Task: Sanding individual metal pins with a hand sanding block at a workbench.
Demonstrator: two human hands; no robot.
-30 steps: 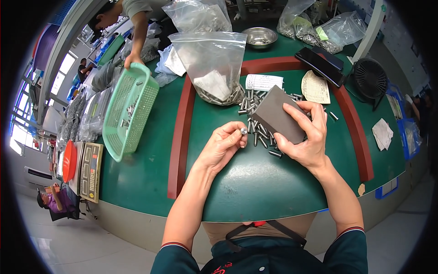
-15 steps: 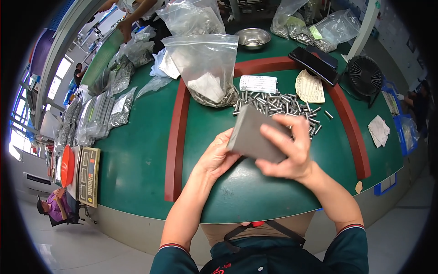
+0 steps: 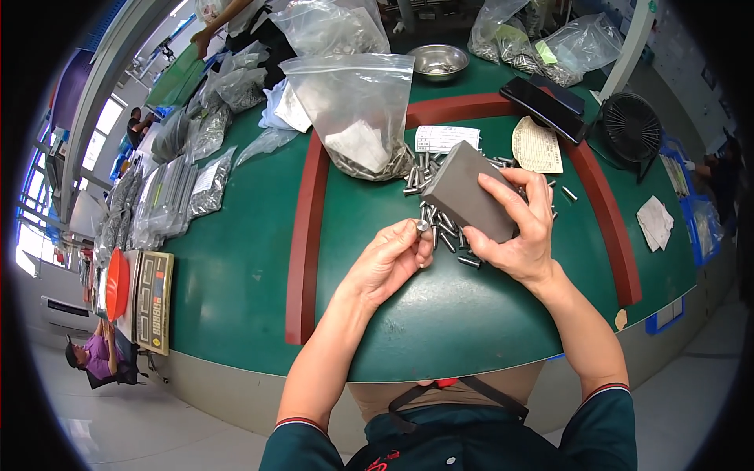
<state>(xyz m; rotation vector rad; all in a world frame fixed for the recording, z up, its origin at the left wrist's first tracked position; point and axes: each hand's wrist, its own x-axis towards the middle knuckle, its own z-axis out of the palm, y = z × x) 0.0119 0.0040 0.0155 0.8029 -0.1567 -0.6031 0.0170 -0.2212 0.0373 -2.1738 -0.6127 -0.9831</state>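
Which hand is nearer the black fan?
Right. The right hand, gripping the grey block, is below and left of the black fan in view; the left hand, pinching a metal pin, is farther left.

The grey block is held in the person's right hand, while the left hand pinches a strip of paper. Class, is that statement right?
Not quite: the left hand pinches a small metal pin, as the head view shows. The grey block is indeed held in the right hand.

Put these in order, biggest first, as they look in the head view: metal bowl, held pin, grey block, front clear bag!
1. Front clear bag
2. Grey block, partly covered
3. Metal bowl
4. Held pin, in left fingers
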